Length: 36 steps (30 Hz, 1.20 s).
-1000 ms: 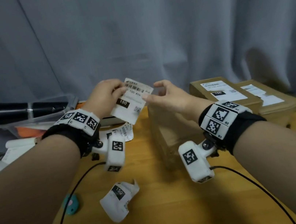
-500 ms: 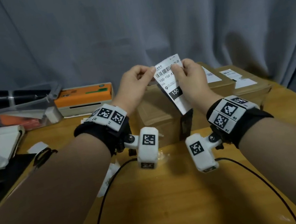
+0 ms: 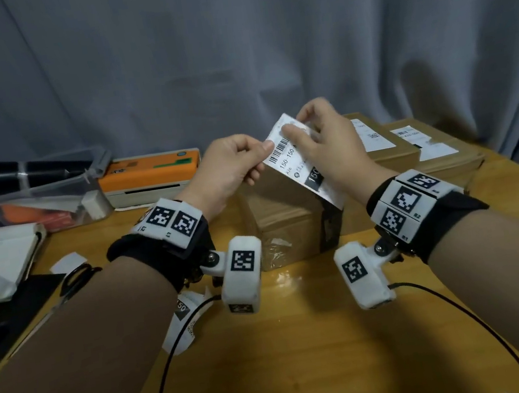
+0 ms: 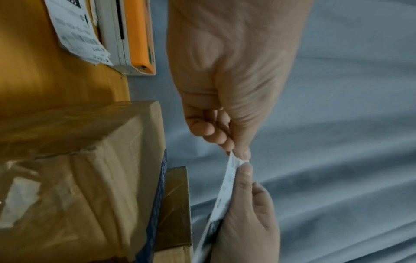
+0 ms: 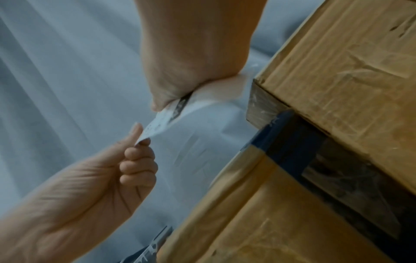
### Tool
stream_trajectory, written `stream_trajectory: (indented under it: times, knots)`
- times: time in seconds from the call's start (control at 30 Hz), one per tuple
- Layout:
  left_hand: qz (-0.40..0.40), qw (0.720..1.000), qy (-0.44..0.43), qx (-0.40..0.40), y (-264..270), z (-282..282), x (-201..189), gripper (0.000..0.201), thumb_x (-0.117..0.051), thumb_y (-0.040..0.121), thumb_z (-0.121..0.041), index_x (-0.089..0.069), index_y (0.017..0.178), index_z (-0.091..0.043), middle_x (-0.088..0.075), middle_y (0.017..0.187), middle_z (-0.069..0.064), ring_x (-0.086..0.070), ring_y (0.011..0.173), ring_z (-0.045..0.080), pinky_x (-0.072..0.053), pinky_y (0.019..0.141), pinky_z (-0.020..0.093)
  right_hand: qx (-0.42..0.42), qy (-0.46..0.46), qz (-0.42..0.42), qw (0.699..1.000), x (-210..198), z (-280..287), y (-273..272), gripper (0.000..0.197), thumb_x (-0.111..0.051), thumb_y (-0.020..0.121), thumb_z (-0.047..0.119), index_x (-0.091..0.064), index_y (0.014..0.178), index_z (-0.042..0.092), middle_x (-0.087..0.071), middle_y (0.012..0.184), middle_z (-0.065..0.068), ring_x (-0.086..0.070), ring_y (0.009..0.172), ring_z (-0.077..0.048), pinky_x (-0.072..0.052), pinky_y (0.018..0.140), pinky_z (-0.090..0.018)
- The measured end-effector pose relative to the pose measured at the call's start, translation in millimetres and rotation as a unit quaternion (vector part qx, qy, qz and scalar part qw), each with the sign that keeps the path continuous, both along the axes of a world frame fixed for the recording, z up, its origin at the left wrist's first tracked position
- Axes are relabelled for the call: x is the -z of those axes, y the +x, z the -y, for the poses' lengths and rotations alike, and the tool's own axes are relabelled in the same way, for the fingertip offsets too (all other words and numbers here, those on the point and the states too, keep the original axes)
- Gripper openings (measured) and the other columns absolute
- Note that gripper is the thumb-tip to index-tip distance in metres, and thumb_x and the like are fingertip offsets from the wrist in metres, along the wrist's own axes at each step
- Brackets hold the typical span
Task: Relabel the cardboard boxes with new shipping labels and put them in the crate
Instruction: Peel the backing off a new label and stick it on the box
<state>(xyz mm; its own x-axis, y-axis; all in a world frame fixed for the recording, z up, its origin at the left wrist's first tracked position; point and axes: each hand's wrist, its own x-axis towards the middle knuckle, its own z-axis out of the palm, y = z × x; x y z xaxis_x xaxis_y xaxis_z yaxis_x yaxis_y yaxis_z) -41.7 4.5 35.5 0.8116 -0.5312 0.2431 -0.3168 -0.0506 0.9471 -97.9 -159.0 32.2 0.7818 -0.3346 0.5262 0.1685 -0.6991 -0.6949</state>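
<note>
A white shipping label [image 3: 294, 166] with a barcode and a black "150" patch hangs in the air over a plain cardboard box [image 3: 284, 223] at the table's middle. My left hand [image 3: 262, 148] pinches the label's upper left edge between thumb and forefinger. My right hand [image 3: 293, 130] pinches its top corner just beside that. In the left wrist view the two thumbs meet at the label's corner [image 4: 236, 161]. In the right wrist view the label [image 5: 180, 110] bends between the right hand [image 5: 166, 101] and the left hand [image 5: 137, 137].
Two labelled cardboard boxes [image 3: 375, 148] [image 3: 430, 154] sit at the back right. An orange and white label printer [image 3: 147, 176] stands at the back, a clear bin [image 3: 43, 201] to its left. Scissors [image 3: 75, 281] and a crumpled paper strip [image 3: 182, 322] lie near my left forearm.
A second ago only the left hand held the label. The right hand then took hold of it, and both hands now pinch its top corner as it tilts over the middle box.
</note>
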Motion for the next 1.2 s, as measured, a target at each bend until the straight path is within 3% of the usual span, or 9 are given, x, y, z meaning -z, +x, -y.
stream_trajectory:
  times: [0.1,0.17,0.27,0.4,0.63,0.73,0.83,1.0,1.2]
  knots:
    - [-0.015,0.999,-0.051,-0.012,2,-2,5,0.012,-0.055,0.094,-0.013,-0.062,0.085,-0.009,-0.060,0.068,0.003,-0.056,0.054,0.004,-0.048,0.055,0.015,0.048,-0.137,0.040,0.989,-2,-5,1,0.026,-0.064,0.084,0.036,-0.055,0.100,0.017,-0.050,0.106,0.003,-0.046,0.103,-0.016,-0.037,0.090,-0.031]
    - [-0.026,0.997,-0.071,0.000,2,-2,8,0.014,-0.051,0.096,-0.009,-0.062,0.088,-0.009,-0.064,0.072,0.002,-0.059,0.059,0.004,-0.050,0.060,0.015,0.003,-0.156,0.064,0.986,-2,-13,1,0.018,-0.065,0.084,0.031,-0.062,0.091,0.015,-0.052,0.107,0.000,-0.045,0.104,-0.015,-0.031,0.089,-0.025]
    - [-0.021,0.996,-0.080,0.018,1,-1,10,0.019,-0.047,0.096,-0.004,-0.062,0.087,-0.010,-0.064,0.070,0.001,-0.059,0.059,0.003,-0.049,0.060,0.014,-0.098,-0.103,0.068,0.988,2,-25,1,0.012,-0.064,0.086,0.021,-0.066,0.091,0.010,-0.059,0.091,0.002,-0.056,0.088,-0.012,-0.041,0.078,-0.016]
    - [-0.022,0.996,-0.092,0.004,1,1,14,0.016,-0.048,0.096,-0.005,-0.060,0.087,-0.012,-0.066,0.063,-0.006,-0.059,0.061,0.002,-0.048,0.061,0.013,-0.116,-0.042,0.069,0.990,11,-31,0,0.016,-0.062,0.089,0.016,-0.067,0.103,0.009,-0.066,0.094,0.005,-0.062,0.091,-0.008,-0.050,0.085,-0.021]
    - [-0.043,0.992,-0.119,-0.008,4,2,17,0.013,-0.051,0.095,-0.009,-0.061,0.088,-0.014,-0.062,0.081,0.002,-0.057,0.070,0.007,-0.048,0.065,0.016,-0.145,0.025,0.044,0.988,18,-28,3,0.034,-0.067,0.084,0.016,-0.064,0.117,0.006,-0.069,0.111,-0.006,-0.065,0.105,-0.015,-0.049,0.098,-0.032]
    - [-0.057,0.990,-0.126,0.000,2,1,16,0.012,-0.052,0.095,-0.010,-0.063,0.092,-0.013,-0.062,0.080,0.000,-0.058,0.071,0.005,-0.049,0.069,0.016,-0.111,-0.014,0.055,0.992,19,-22,2,0.030,-0.060,0.088,0.008,-0.066,0.117,0.007,-0.070,0.112,-0.009,-0.065,0.100,-0.004,-0.046,0.092,-0.012]
    - [-0.051,0.991,-0.124,0.008,-1,1,17,0.012,-0.054,0.094,-0.010,-0.065,0.091,-0.013,-0.064,0.079,-0.001,-0.058,0.071,0.006,-0.049,0.068,0.017,-0.057,-0.018,0.090,0.994,19,-18,0,0.026,-0.056,0.091,0.005,-0.069,0.113,0.009,-0.073,0.101,-0.011,-0.056,0.072,0.017,-0.037,0.075,0.004]
    - [-0.053,0.994,-0.098,0.003,-4,3,14,0.011,-0.059,0.091,-0.015,-0.068,0.085,-0.016,-0.066,0.075,-0.004,-0.057,0.068,0.005,-0.046,0.064,0.019,-0.029,-0.023,0.108,0.993,19,-17,0,0.026,-0.055,0.091,0.004,-0.069,0.113,0.010,-0.070,0.112,-0.007,-0.059,0.102,-0.003,-0.040,0.090,-0.001]
    - [-0.065,0.995,-0.078,-0.012,-8,6,9,0.011,-0.058,0.092,-0.015,-0.067,0.086,-0.016,-0.065,0.076,-0.003,-0.056,0.066,0.005,-0.046,0.062,0.017,-0.023,-0.043,0.105,0.993,21,-18,2,0.027,-0.056,0.091,0.008,-0.069,0.114,0.014,-0.071,0.111,-0.006,-0.064,0.105,-0.017,-0.049,0.094,-0.025]
